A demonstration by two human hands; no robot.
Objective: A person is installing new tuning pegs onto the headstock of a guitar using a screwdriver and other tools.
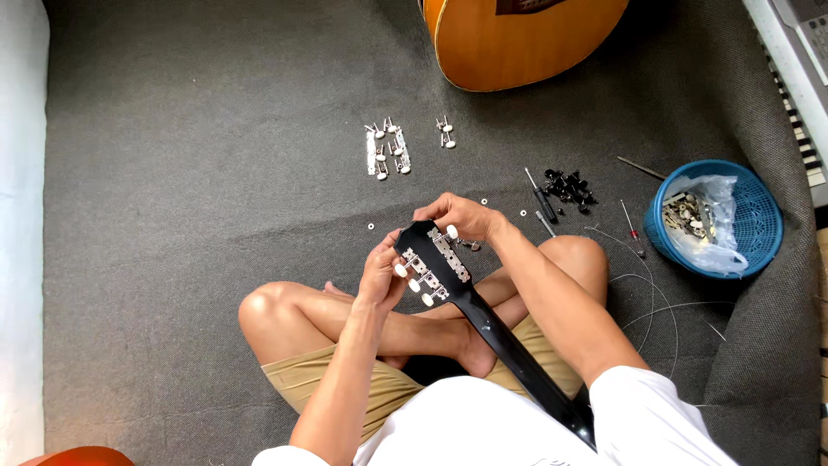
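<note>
A black guitar neck (509, 349) runs up from my lap, and its headstock (433, 259) carries two silver tuner strips with white knobs. My left hand (381, 274) grips the headstock's left edge at the white knobs. From the right, my right hand (459, 216) curls over the top of the headstock, fingers on the upper tuner knob. I sit cross-legged on grey carpet.
Loose tuner sets (387, 148) and a smaller pair (445, 132) lie on the carpet ahead. An orange acoustic guitar body (526, 39) sits at the top. To the right are screwdrivers (543, 203), black pegs (569, 188), a blue basket (759, 216) and a keyboard (802, 95).
</note>
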